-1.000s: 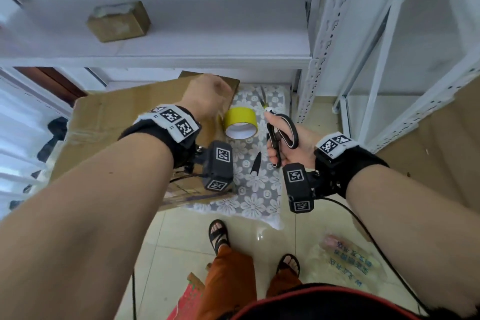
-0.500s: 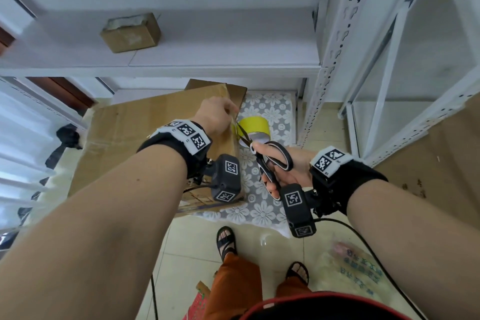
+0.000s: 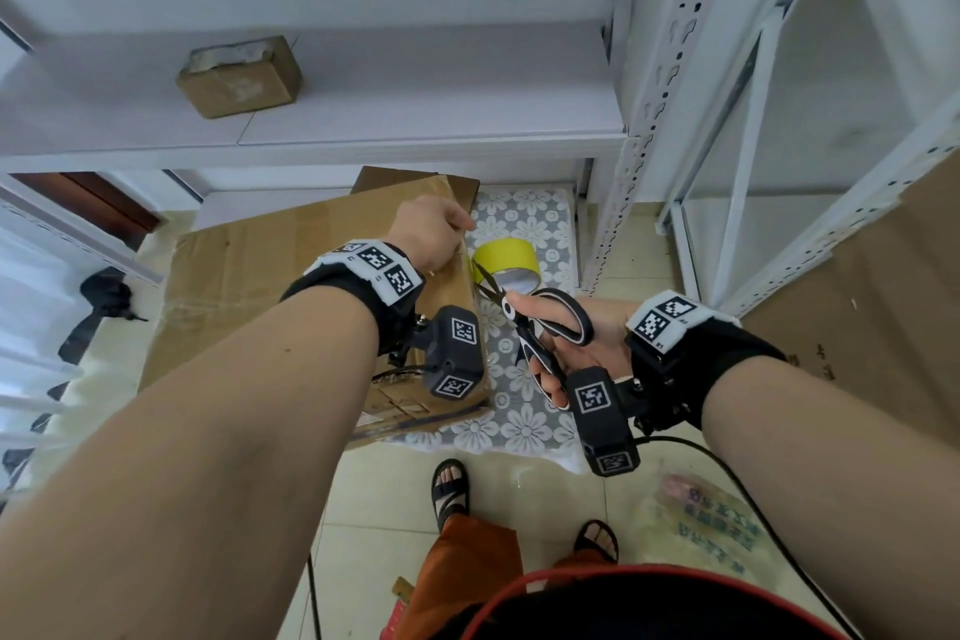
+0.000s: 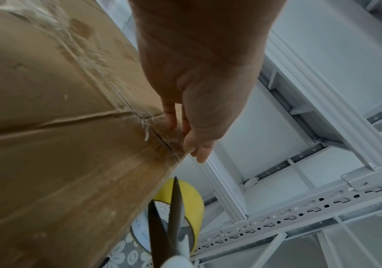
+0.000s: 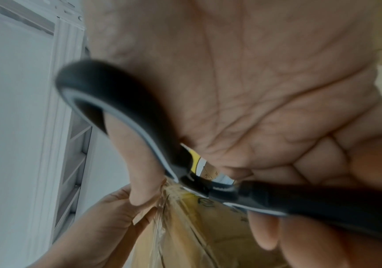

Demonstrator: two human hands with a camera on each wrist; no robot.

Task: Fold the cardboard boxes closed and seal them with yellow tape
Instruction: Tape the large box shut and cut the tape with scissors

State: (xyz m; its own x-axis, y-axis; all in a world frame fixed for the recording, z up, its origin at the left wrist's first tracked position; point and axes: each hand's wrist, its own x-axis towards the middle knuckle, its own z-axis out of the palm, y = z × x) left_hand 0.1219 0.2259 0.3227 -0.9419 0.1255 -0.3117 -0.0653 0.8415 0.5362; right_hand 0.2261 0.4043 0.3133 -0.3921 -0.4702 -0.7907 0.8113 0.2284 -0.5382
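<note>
A large cardboard box (image 3: 291,286) is laid flat-topped on the floor at the left of the scene, partly on a flowered mat (image 3: 524,379), below a white shelf unit (image 3: 363,109). Its top flaps are folded shut. The seam along the top carries only clear, wrinkled film in the left wrist view; no yellow tape is seen on it, so sealing is judged not yet done.

A smaller cardboard box (image 3: 240,77) is stored on the far shelf, well apart from the work.

The left hand (image 3: 428,237) is placed at the far right corner of the large box, fingers (image 4: 170,117) curled down at the edge where the seam ends. The corner is probably being steadied, or a tape end pinned there. Whether anything is pinched cannot be told.

The roll of yellow tape (image 3: 506,263) is stood on the mat just beside the right side of the large box, near the held corner, so that a strip can be drawn across with little travel.

The scissors (image 3: 540,327) are gripped by the right hand (image 3: 587,353), thumb through one loop and fingers closed around the other handle. The blades are parted slightly and pointed toward the roll and the box corner. This is judged to be the position for cutting a strip between roll and box.
</note>
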